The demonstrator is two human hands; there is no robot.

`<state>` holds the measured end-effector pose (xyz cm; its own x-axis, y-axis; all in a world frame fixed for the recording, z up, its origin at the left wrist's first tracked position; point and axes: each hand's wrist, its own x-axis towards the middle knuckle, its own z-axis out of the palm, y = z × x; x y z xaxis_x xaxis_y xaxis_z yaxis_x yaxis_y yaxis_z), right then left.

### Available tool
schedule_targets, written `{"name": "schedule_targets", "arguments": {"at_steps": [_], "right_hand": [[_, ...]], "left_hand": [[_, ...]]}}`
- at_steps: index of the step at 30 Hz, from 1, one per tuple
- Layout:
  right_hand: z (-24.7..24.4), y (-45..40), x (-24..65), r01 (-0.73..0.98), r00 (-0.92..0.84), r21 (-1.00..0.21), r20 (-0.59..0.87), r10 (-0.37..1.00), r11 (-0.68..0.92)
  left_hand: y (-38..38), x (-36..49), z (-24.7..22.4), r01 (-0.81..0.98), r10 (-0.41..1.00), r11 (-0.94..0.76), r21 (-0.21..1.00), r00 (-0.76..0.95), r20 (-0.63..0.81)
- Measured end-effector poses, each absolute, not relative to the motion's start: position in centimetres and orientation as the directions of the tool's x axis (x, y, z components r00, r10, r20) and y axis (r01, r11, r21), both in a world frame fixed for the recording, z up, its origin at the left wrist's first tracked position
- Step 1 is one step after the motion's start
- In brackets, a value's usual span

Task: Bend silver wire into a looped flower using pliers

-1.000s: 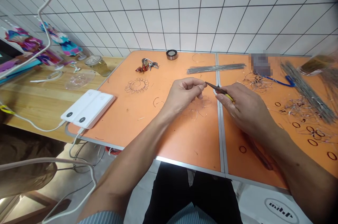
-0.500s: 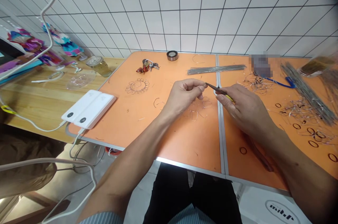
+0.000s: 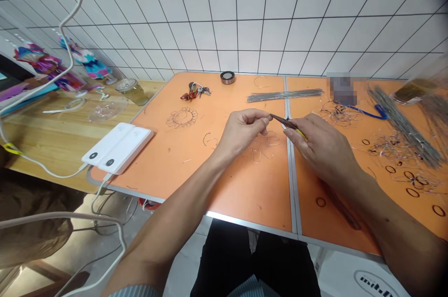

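My right hand [image 3: 320, 145] is wrapped round needle-nose pliers [image 3: 283, 120] with a bit of yellow handle showing. The jaws point left and meet the fingertips of my left hand [image 3: 243, 131]. Those left fingers are pinched on a thin wire, mostly hidden by the fingertips. Just below the hand shows a looped wire piece [image 3: 261, 151]; whether it hangs from my fingers or lies on the table I cannot tell. Farther left, a wire ring with scalloped loops [image 3: 182, 118] lies flat on the orange table [image 3: 196, 166].
Behind my hands lies a bundle of straight wires [image 3: 285, 95]. Keys [image 3: 195, 91] and a tape roll [image 3: 227, 78] are at the back. On the right are a thicker wire bundle [image 3: 406, 124], tangled scraps [image 3: 394, 145] and dark rings [image 3: 413, 192]. A white power bank [image 3: 117, 148] sits left.
The camera view has tilted slightly. The pliers' tip and my left fingertips stay together, in nearly the same place over the table; both hands keep their grip.
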<state>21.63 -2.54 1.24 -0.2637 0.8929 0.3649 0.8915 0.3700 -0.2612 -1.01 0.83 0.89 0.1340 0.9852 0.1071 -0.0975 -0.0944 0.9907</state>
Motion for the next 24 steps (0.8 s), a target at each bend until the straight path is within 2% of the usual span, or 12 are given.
{"name": "schedule_targets", "arguments": {"at_steps": [4, 7, 15, 18, 21, 24], "right_hand": [[1.1, -2.5, 21.5, 0.905, -0.259, -0.237, 0.352, 0.899, 0.354], [0.9, -2.6, 21.3, 0.923, -0.266, -0.174, 0.358, 0.895, 0.344], [0.9, -3.4, 20.4, 0.936, -0.349, 0.229, 0.517, 0.782, 0.267], [1.0, -3.6, 19.9, 0.916, -0.384, 0.323, 0.543, 0.747, 0.236], [0.9, -3.6, 19.7, 0.918, -0.381, 0.323, 0.544, 0.748, 0.233], [0.7, -3.3, 19.9, 0.945, -0.326, 0.198, 0.531, 0.782, 0.26]], "left_hand": [[0.9, -0.9, 0.8, -0.081, 0.985, -0.097, 0.992, 0.135, 0.107], [0.9, -0.9, 0.5, -0.075, 0.985, -0.09, 0.993, 0.143, 0.1], [0.7, -0.6, 0.3, -0.084, 0.989, -0.022, 0.996, 0.142, 0.034], [0.7, -0.5, 0.3, -0.13, 0.989, 0.023, 0.991, 0.147, -0.004], [0.7, -0.5, 0.2, -0.155, 0.989, 0.029, 0.988, 0.151, -0.005], [1.0, -0.6, 0.1, -0.151, 0.99, 0.01, 0.989, 0.138, 0.011]]}}
